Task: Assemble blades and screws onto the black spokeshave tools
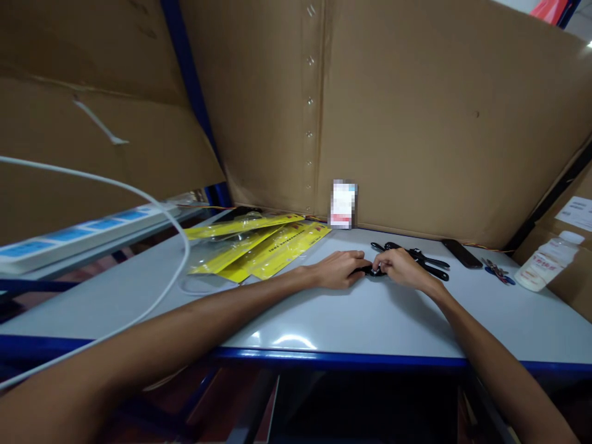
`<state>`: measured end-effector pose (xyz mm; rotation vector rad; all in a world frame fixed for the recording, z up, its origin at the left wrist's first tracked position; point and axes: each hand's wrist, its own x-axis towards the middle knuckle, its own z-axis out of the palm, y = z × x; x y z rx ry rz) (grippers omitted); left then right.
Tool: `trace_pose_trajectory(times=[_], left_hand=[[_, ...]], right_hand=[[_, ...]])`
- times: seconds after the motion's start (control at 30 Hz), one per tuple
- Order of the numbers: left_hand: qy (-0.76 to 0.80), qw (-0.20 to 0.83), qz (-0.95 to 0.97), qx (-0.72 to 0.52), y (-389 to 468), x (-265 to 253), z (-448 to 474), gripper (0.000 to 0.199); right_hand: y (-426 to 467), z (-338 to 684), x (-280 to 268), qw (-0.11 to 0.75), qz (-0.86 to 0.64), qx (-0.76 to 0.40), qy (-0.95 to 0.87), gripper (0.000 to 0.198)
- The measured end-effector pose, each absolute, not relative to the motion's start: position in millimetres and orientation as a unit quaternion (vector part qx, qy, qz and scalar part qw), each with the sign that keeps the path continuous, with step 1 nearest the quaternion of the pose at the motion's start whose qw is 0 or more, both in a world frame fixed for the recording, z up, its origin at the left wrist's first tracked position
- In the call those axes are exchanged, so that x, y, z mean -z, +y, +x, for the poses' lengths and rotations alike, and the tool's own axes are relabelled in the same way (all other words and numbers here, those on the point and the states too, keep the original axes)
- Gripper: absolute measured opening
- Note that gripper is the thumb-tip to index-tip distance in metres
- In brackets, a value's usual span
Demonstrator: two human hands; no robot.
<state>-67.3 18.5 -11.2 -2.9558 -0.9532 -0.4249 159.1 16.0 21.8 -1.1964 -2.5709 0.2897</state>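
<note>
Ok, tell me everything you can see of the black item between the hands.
The black item looks slim and glossy, perhaps plastic or metal, with pale glints. It lies sideways, at or just above the grey tabletop. The left hand covers its left end; the right hand touches its right part. Its full shape is hidden.

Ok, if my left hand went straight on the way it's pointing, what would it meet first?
Your left hand would first meet the black object at its fingertips, then probably your right hand, though depth is unclear here.
</note>
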Motion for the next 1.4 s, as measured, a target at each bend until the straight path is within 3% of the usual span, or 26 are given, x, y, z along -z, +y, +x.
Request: trace_pose_trajectory(times=[0.07,0.23,0.4,0.63,0.8,0.97,1.13,1.3,1.4], left_hand=[[-0.305,0.006,-0.943,0.131,17.6,10.7,-67.2,0.032],[-0.297,0.011,-0.945,0.135,18.9,11.6,-66.6,0.030],[-0.296,0.007,-0.945,0.138,20.3,12.2,-66.7,0.026],[-0.291,0.001,-0.946,0.141,19.9,11.8,-67.2,0.038],[-0.290,-0.002,-0.947,0.141,20.2,11.0,-67.1,0.034],[-0.295,-0.003,-0.946,0.135,18.1,8.6,-66.4,0.039],[-0.295,0.003,-0.946,0.132,17.7,8.2,-65.8,0.034],[-0.299,0.001,-0.945,0.130,18.2,9.2,-66.3,0.039],[-0.294,0.003,-0.947,0.132,18.5,9.3,-66.5,0.035]], right_hand=[[17.5,159.4,-22.5,0.170,-0.409,-0.096,-0.891,0.035],[11.6,153.1,-26.9,0.162,-0.444,-0.090,-0.876,0.016],[6.2,149.3,-31.0,0.132,-0.401,-0.138,-0.896,0.025],[9.4,154.9,-32.1,0.119,-0.466,-0.040,-0.876,0.023],[7.7,154.5,-34.1,0.115,-0.403,-0.098,-0.903,0.037],[8.3,156.9,-37.4,0.120,-0.448,-0.053,-0.884,0.036],[9.0,159.3,-40.7,0.115,-0.413,-0.132,-0.894,0.042],[9.1,161.0,-41.7,0.134,-0.443,-0.080,-0.883,0.041],[9.0,160.7,-41.8,0.123,-0.417,-0.124,-0.892,0.047]])
